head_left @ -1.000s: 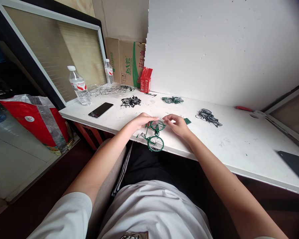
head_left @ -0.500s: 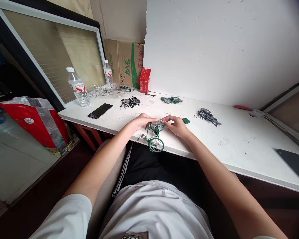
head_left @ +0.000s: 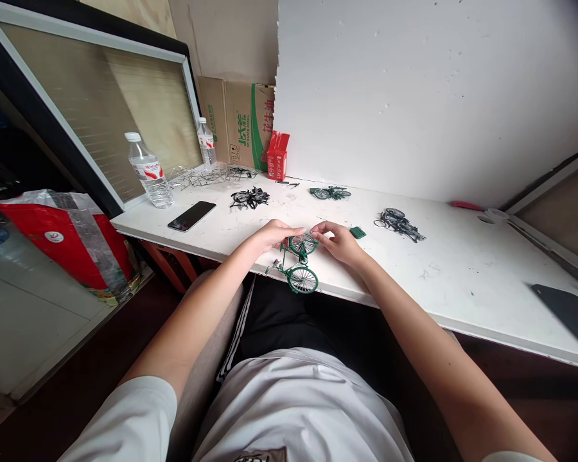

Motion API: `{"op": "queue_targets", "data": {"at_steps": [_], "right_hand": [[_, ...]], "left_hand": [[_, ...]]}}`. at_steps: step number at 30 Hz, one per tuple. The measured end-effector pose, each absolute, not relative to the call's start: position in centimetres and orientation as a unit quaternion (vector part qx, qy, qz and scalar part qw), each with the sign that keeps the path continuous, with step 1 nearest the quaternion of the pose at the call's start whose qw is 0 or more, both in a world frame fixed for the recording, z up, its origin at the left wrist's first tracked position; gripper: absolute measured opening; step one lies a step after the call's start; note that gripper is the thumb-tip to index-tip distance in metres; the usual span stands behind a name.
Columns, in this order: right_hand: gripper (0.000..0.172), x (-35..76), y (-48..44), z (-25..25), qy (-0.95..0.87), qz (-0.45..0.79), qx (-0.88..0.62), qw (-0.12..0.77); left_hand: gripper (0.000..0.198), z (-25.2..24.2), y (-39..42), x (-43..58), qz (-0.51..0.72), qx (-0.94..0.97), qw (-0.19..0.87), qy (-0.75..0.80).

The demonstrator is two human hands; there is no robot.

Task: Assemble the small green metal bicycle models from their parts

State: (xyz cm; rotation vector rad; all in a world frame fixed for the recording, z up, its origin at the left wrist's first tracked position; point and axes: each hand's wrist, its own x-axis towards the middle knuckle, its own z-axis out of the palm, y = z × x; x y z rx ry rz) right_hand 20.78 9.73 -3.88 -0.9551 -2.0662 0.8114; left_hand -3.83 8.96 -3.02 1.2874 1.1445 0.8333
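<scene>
A small green model bicycle lies at the near edge of the white table, one wheel hanging over the edge. My left hand grips it at the far wheel from the left, fingers closed. My right hand pinches the same wheel area from the right, fingers curled. A small green part lies just right of my right hand.
Black bicycle parts, a green bicycle and a dark parts pile lie further back. A phone, two water bottles, a red carton and a cardboard box are at the back left. A dark slab sits at the right.
My right hand has slid a little left, closing onto the bicycle's far wheel. The left hand and the bicycle have hardly moved.
</scene>
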Motion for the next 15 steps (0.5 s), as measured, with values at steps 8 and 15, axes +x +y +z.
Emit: {"op": "queue_targets", "data": {"at_steps": [8, 15], "right_hand": [[0.042, 20.74, 9.65, -3.67, -0.801, 0.298, -0.373, 0.361], [0.041, 20.51, 9.82, -3.66, -0.794, 0.300, -0.371, 0.376]], "left_hand": [[0.056, -2.27, 8.14, -3.45, 0.351, 0.543, 0.587, 0.487], [0.048, -2.37, 8.25, -3.26, 0.372, 0.532, 0.585, 0.486]]}}
